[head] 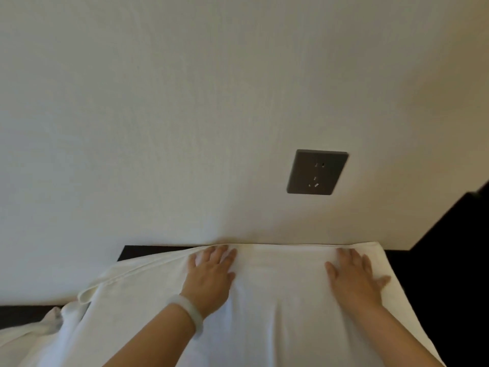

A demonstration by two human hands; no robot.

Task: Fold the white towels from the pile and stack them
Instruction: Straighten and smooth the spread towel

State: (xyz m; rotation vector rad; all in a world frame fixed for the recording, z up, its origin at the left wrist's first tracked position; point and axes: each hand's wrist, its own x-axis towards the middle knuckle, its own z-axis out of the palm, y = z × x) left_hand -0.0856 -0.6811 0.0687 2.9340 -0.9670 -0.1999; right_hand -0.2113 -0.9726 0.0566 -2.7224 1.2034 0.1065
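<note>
A white towel [280, 295] lies spread over a dark surface against the wall, its far edge along the wall's base. My left hand [211, 271] rests flat on the towel near its far edge, fingers apart, with a pale bangle on the wrist. My right hand [357, 276] lies flat on the towel toward its right side, fingers spread. Neither hand grips the cloth. At the lower left, more white towel fabric [34, 337] lies bunched in a pile, partly cut off by the frame's edge.
A cream wall [185, 115] fills most of the view, with a dark grey power socket [317, 172] above the towel. The dark tabletop [148, 251] shows at the far left of the towel. A dark area [449, 260] lies to the right.
</note>
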